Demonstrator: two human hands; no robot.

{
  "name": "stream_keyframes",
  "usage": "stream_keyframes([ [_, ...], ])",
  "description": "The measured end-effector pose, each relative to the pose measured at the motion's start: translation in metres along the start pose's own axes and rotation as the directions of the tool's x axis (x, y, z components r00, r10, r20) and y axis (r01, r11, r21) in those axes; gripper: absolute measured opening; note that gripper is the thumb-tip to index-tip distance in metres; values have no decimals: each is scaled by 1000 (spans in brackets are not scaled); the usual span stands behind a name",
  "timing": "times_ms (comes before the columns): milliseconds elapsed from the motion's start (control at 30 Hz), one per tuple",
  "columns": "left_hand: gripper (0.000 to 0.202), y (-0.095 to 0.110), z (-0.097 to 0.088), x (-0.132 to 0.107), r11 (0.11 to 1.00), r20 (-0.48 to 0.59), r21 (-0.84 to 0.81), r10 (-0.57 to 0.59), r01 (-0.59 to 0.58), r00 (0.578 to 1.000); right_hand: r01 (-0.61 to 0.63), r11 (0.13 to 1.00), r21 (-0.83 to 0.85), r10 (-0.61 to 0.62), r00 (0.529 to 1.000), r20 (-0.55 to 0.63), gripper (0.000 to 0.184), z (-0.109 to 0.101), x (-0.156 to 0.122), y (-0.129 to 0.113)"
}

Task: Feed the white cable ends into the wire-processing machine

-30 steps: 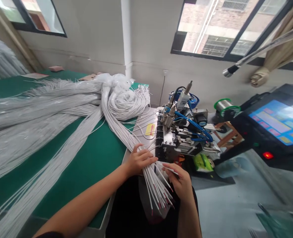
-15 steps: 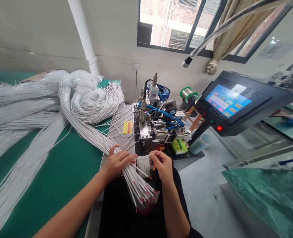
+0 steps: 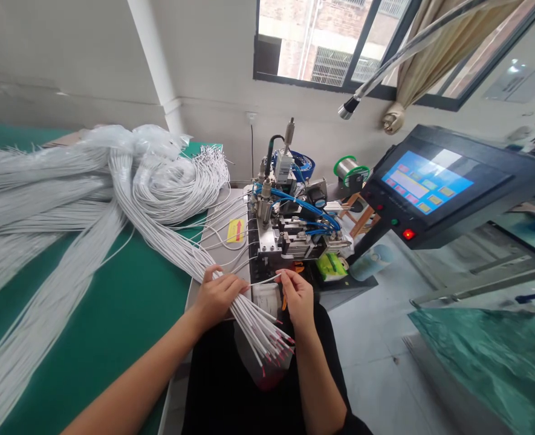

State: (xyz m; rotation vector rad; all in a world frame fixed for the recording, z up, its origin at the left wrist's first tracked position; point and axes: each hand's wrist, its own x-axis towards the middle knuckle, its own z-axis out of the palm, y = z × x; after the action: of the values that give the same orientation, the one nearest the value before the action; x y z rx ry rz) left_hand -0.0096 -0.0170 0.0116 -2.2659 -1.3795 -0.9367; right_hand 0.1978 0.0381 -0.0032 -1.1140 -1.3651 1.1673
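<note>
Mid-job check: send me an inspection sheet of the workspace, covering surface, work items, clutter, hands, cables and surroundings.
Surface: green table, covered at left by white wire bunches, some in clear plastic.
Work items: bundle, fanned out at its reddish tips; one wire apart from it; machine, with loose wires reaching its left edge.
Clutter: green packet beside the machine.
Hands: left hand gripping the bundle; right hand pinching the wire.
Cables: blue tubes on the machine; black cord hanging from a wall socket.
Surroundings: lit screen at right, red light on; spool; window.
</note>
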Motion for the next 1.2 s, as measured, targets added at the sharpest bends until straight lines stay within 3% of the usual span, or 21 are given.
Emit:
stream_keyframes([
  [333,19,1,2,6,993,39,101,-72,68,997,-166,979,118,145,974,172,35,1,17,-2],
  [467,18,-1,5,2,989,55,115,-96,89,994,-63,988,-141,78,992,102,27,-5,25,-2],
  [567,25,-2,6,0,989,67,123,-87,79,994,52,930,-365,-24,996,81,23,-6,27,2],
  [667,28,-3,5,0,988,67,134,-88,78,994,113,897,-428,-77,992,100,26,-5,29,6],
  [933,28,-2,4,2,989,76,116,-97,88,992,128,927,-352,-86,987,132,23,-2,32,5],
  [1067,30,-3,5,2,990,100,109,-98,87,990,83,953,-291,-39,987,155,21,-1,35,10],
  [1200,30,-3,5,3,992,105,95,-95,85,990,-42,995,-90,65,962,264,25,1,41,23],
])
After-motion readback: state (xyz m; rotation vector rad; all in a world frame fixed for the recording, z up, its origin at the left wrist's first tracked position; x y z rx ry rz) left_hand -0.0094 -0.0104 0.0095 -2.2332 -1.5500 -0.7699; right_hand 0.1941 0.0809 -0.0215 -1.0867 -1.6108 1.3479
